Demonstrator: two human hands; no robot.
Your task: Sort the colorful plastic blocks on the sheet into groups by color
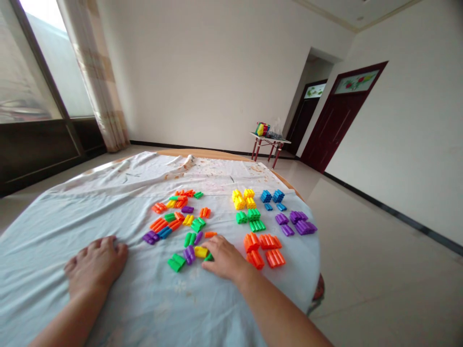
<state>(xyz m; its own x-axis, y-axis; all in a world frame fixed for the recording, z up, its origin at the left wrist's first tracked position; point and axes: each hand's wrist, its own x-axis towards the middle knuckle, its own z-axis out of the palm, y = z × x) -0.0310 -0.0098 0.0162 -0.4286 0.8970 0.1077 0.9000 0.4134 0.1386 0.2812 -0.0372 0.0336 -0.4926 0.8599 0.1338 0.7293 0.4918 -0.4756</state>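
Observation:
My left hand lies flat on the light blue cloth, fingers stretched and holding nothing. My right hand has its thumb and fingers closed round a small green plastic block, partly hidden by the fingers. Just left of it are a yellow block and a purple block. An orange block lies beyond the fingertips. Farther left, a green block sits alone. A mixed-colour heap of blocks spreads behind these.
Sorted groups stand at the right: orange blocks, green blocks, yellow blocks, blue blocks and purple blocks. The cloth covers a round table. A small side table carries a colourful bag near the far wall.

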